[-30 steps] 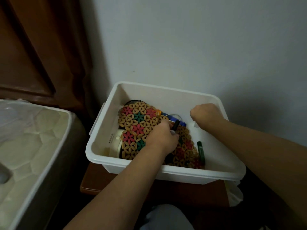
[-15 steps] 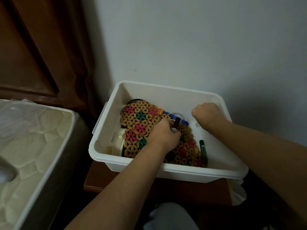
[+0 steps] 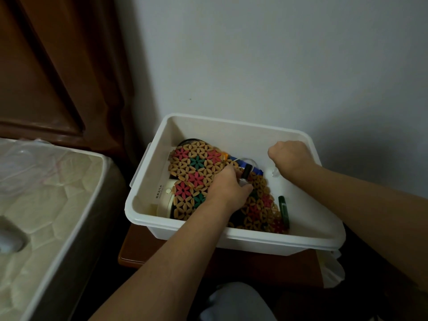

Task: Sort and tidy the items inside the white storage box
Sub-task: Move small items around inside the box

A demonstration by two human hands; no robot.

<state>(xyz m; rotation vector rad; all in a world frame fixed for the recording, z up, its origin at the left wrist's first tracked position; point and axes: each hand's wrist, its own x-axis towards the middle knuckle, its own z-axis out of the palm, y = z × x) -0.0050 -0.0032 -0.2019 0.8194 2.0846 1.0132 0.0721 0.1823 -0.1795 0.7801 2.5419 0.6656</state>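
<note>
Gripping a small dark bottle [image 3: 246,170], left hand [image 3: 228,187] fingers curled

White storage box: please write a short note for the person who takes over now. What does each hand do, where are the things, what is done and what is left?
Left hand: in the white storage box, fingers curled round a small dark bottle over the flower-pattern mat.
Right hand: fist near the back right of the box, pinching something small and clear; I cannot tell what.
Things: the mat covers most of the floor; a white container lies under its left edge; a green marker lies at its right; a blue item is behind the left hand.
Done: nothing looks sorted yet.
Left: sort and arrange all the items.
</note>
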